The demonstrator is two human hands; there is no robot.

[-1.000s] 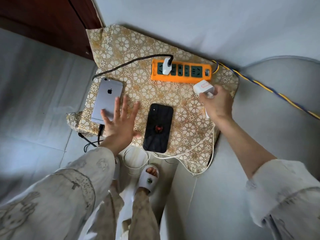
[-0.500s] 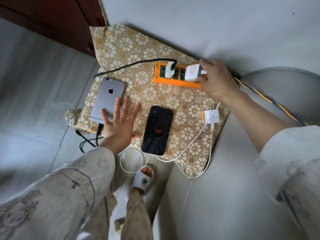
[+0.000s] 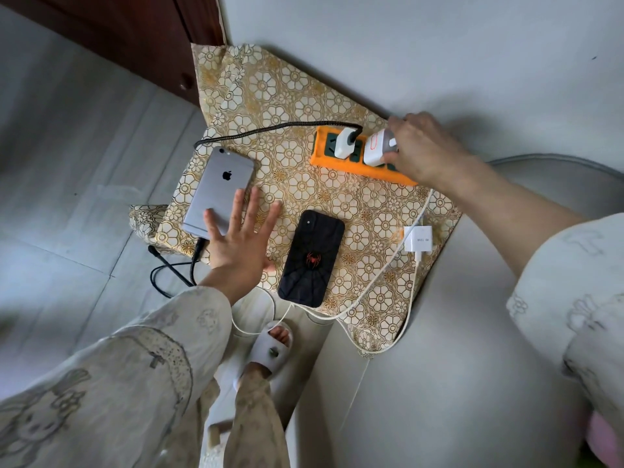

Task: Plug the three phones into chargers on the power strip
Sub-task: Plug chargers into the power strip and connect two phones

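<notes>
Since a moment ago the right hand [image 3: 422,148] has carried the white charger [image 3: 377,151] onto the orange power strip [image 3: 361,165], fingers curled round it beside the plugged adapter [image 3: 345,146], while the left hand [image 3: 238,243], fingers spread flat, rests by the silver phone [image 3: 219,190].

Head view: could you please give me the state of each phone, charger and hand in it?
Silver phone: face down, black cable plugged in.
Black phone: face down, connection unclear.
First charger: in the orange power strip.
Second charger: on the strip, gripped by the right hand.
Third charger: loose on the cloth.
Left hand: flat, fingers spread.
</notes>
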